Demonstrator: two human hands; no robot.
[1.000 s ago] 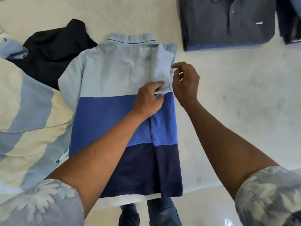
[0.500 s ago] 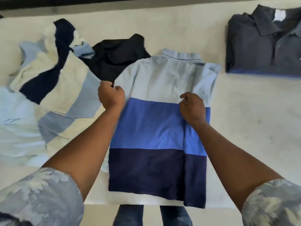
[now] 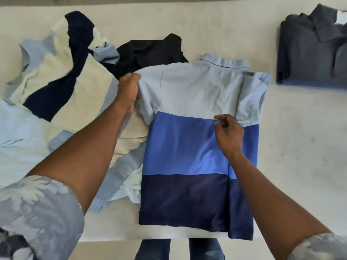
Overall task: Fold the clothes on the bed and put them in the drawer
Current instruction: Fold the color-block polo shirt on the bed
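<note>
Polo (image 3: 187, 147) in three blue bands lies flat on the bed (image 3: 300, 156), collar at the far end and navy hem at the near edge. On my feed its right side is folded in over the back, with the pale sleeve laid down along that fold.

My left hand (image 3: 128, 91) grips the polo's left sleeve, fingers closed round the cloth at the shoulder edge. My right hand (image 3: 228, 132) sits on the polo where the pale band meets the mid-blue one, just beside the folded edge. Its fingers are curled with thumb and forefinger close together. I cannot tell whether they pinch any cloth.

Left of the polo a cream shirt (image 3: 62, 72) with a navy stripe lies crumpled, partly under the polo's left edge. A black shirt (image 3: 150, 51) lies beyond the polo's left shoulder, touching it. Right of the polo's collar, well apart, a grey polo (image 3: 311, 49) lies folded.
</note>
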